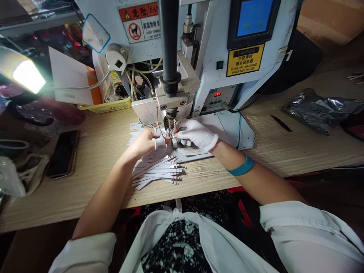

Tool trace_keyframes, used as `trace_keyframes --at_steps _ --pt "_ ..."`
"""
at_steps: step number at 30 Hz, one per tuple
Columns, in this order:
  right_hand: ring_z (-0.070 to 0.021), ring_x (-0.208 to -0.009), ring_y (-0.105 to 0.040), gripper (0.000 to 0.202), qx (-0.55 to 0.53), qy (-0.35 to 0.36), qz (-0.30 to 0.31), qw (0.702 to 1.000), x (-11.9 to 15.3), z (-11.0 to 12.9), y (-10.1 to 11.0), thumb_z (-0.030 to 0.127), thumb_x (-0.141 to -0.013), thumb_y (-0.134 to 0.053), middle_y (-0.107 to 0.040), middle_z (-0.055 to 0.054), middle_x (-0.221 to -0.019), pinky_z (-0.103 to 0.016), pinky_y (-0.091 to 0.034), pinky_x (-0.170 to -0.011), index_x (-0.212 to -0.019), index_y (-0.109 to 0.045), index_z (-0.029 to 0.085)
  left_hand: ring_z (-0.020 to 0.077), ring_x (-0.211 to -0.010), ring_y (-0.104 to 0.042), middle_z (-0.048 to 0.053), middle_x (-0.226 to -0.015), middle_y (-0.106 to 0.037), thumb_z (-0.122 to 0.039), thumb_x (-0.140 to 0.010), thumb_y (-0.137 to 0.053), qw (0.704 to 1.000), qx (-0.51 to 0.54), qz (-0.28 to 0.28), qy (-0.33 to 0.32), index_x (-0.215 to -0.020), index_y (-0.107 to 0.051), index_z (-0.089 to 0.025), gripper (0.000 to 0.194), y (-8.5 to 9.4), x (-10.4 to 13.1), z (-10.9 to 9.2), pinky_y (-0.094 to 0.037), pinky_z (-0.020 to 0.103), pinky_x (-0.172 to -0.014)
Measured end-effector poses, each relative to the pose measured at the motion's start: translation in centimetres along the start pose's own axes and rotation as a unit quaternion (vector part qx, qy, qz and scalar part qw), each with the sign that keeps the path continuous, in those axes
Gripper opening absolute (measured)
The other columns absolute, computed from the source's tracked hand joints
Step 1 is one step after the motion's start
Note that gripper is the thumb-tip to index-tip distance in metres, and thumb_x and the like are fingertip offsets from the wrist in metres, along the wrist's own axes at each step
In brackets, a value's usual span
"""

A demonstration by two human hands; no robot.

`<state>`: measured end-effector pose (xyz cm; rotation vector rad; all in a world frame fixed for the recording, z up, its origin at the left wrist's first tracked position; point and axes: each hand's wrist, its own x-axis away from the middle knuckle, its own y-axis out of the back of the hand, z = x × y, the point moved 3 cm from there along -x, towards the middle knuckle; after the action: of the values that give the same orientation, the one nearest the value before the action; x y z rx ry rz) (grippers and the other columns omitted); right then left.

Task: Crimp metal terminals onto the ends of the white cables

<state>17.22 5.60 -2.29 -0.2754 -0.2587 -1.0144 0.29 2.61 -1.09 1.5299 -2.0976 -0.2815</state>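
Observation:
My left hand [148, 142], with white covers on some fingertips, reaches in from the left to the machine's working head [171, 117]. Its fingers are closed in a pinch right at the small metal post [174, 142] under the head. From the other side comes my right hand [197, 134] in a white knit glove, thumb and fingertips pinched together close to the left fingertips. Whatever the fingers hold is too small and too covered to name. Just below the hands lies a fanned pile of thin white strips [155, 172] with small dark and red ends; more strips show behind my left hand.
A machine body [210, 22] with a blue screen [254, 17] and warning labels rises behind. At left are a lit lamp [28, 76], a yellow basket [113, 106] and a phone [63, 153]. Rightward lie a dark pointed tool [281, 123] and a silvery plastic bag [321, 110].

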Motion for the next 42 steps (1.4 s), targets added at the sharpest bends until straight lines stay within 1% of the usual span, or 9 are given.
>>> trace_keyframes --at_steps 4,11,17,22,30,34,37,40,42 --pt "-0.0029 -0.037 -0.044 0.018 0.007 0.004 -0.006 1.000 0.0 0.3 -0.1 -0.002 -0.076 -0.060 -0.051 0.006 -0.053 -0.012 -0.030 -0.030 -0.075 -0.055 0.015 0.0176 -0.072 -0.059 0.001 -0.070 -0.066 -0.045 -0.061 -0.067 1.000 0.018 0.000 -0.003 -0.066 -0.069 -0.016 0.029 -0.3 -0.1 -0.4 -0.046 0.027 -0.069" --pt "-0.0041 -0.038 -0.045 0.019 0.005 0.009 -0.013 1.000 0.1 0.2 -0.1 -0.002 -0.075 -0.059 -0.052 0.005 -0.054 -0.013 -0.029 -0.030 -0.075 -0.054 0.016 0.0175 -0.071 -0.059 0.002 -0.069 -0.065 -0.040 -0.060 -0.066 1.000 0.030 -0.003 0.000 -0.061 -0.066 -0.017 0.023 -0.4 -0.3 -0.4 -0.046 0.028 -0.068" --pt "-0.0047 -0.039 -0.045 0.017 0.007 0.007 -0.016 1.000 0.1 0.2 0.0 -0.001 -0.076 -0.059 -0.051 0.005 -0.055 -0.014 -0.030 -0.031 -0.075 -0.054 0.016 0.0180 -0.071 -0.059 0.002 -0.066 -0.066 -0.043 -0.057 -0.069 0.999 0.041 0.001 0.012 -0.060 -0.066 -0.016 0.027 -0.4 -0.2 -0.9 -0.048 0.030 -0.072" --pt "-0.0052 -0.040 -0.045 0.015 -0.006 0.016 -0.014 1.000 0.0 -0.1 0.0 0.001 -0.075 -0.061 -0.052 0.005 -0.056 -0.015 -0.030 -0.031 -0.076 -0.056 0.015 0.0179 -0.071 -0.059 0.002 -0.067 -0.067 -0.040 -0.053 -0.072 0.998 0.065 -0.002 0.021 -0.060 -0.067 -0.016 0.026 -0.5 -0.2 -0.9 -0.047 0.029 -0.071" --pt "-0.0050 -0.040 -0.044 0.017 -0.005 0.034 -0.014 0.999 -0.1 -0.4 0.2 0.003 -0.074 -0.063 -0.049 0.007 -0.054 -0.015 -0.030 -0.033 -0.079 -0.054 0.016 0.0183 -0.072 -0.060 0.003 -0.069 -0.068 -0.040 -0.052 -0.074 0.997 0.069 -0.003 0.026 -0.065 -0.067 -0.016 0.028 -0.4 -0.3 -0.4 -0.047 0.030 -0.073" --pt "-0.0056 -0.041 -0.044 0.020 0.012 0.044 -0.020 0.999 0.0 -0.6 0.2 0.007 -0.074 -0.064 -0.048 0.008 -0.056 -0.017 -0.029 -0.034 -0.081 -0.050 0.019 0.0175 -0.069 -0.058 0.003 -0.066 -0.067 -0.043 -0.055 -0.072 0.998 0.054 -0.014 0.020 -0.064 -0.067 -0.015 0.030 -0.4 -0.3 -0.4 -0.046 0.029 -0.068" --pt "-0.0067 -0.045 -0.044 0.018 0.049 0.079 -0.033 0.995 0.0 -0.8 0.2 0.009 -0.074 -0.063 -0.050 0.007 -0.060 -0.019 -0.032 -0.038 -0.080 -0.050 0.020 0.0175 -0.069 -0.058 0.002 -0.066 -0.067 -0.044 -0.057 -0.071 0.999 0.034 -0.023 0.005 -0.063 -0.068 -0.016 0.028 -0.4 -0.2 -0.5 -0.045 0.028 -0.067" --pt "-0.0083 -0.056 -0.049 0.016 0.113 0.163 -0.063 0.978 0.1 -0.4 0.4 0.009 -0.071 -0.064 -0.055 0.004 -0.067 -0.021 -0.040 -0.051 -0.076 -0.052 0.019 0.0177 -0.069 -0.058 0.002 -0.065 -0.065 -0.043 -0.061 -0.069 0.999 0.019 -0.028 -0.016 -0.061 -0.066 -0.016 0.027 -0.3 0.0 -0.7 -0.044 0.027 -0.065" --pt "-0.0084 -0.060 -0.049 0.017 0.150 0.201 -0.083 0.964 0.2 -0.2 0.4 0.008 -0.069 -0.065 -0.055 0.004 -0.068 -0.021 -0.041 -0.055 -0.072 -0.052 0.018 0.0172 -0.067 -0.056 0.001 -0.063 -0.064 -0.043 -0.063 -0.068 0.999 -0.003 -0.037 -0.022 -0.061 -0.065 -0.016 0.027 -0.2 0.2 -0.7 -0.043 0.027 -0.062"
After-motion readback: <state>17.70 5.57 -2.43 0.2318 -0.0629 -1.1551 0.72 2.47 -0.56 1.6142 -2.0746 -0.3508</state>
